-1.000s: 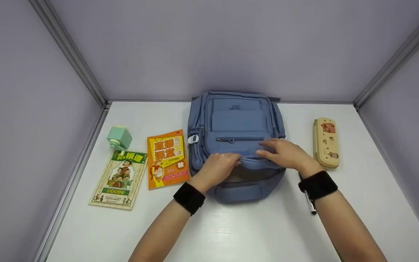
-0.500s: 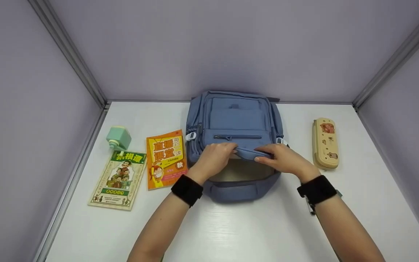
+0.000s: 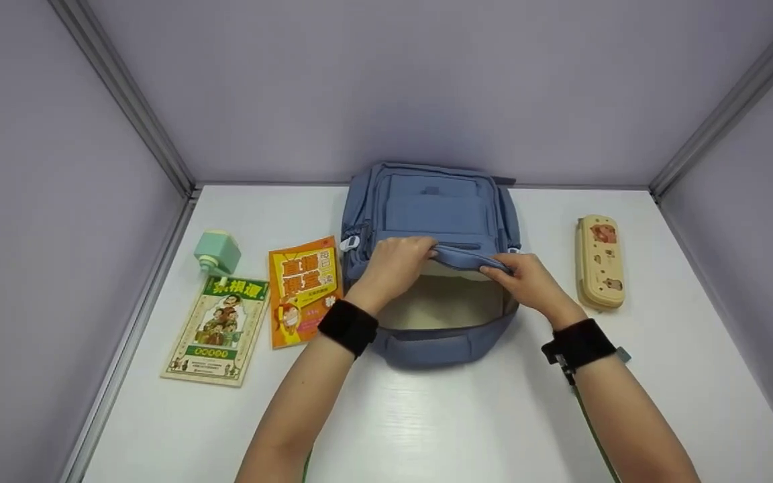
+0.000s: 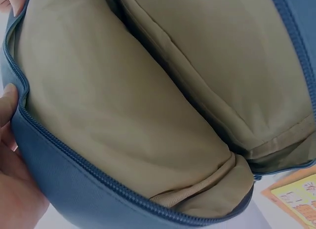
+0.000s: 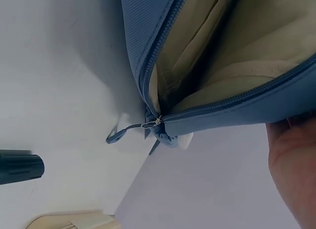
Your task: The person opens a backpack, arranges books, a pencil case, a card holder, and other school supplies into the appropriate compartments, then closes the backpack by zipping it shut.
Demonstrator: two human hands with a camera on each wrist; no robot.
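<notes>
Both hands pinch upper edge of blue backpack (image 3: 430, 215) opening, fingers curled over fabric. Left hand (image 3: 393, 265) grips at left part of edge, right hand (image 3: 524, 282) at right part. Backpack lies on white table (image 3: 467, 416), mouth open betw. wrists, beige lining (image 4: 148, 115) visible below grip. Orange book (image 3: 304, 290) just left of left hand; green book (image 3: 220, 330) further left. Pencil case (image 3: 600, 261) right of right hand, apart.

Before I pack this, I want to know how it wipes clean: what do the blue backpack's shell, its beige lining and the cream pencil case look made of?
The blue backpack shell looks like matte woven fabric, perhaps polyester: fine ribbed weave in the right wrist view. Its beige lining looks like thin, smooth cloth that creases softly. The cream pencil case seems hard plastic, rigid with a slight sheen, though I can't be sure.
</notes>
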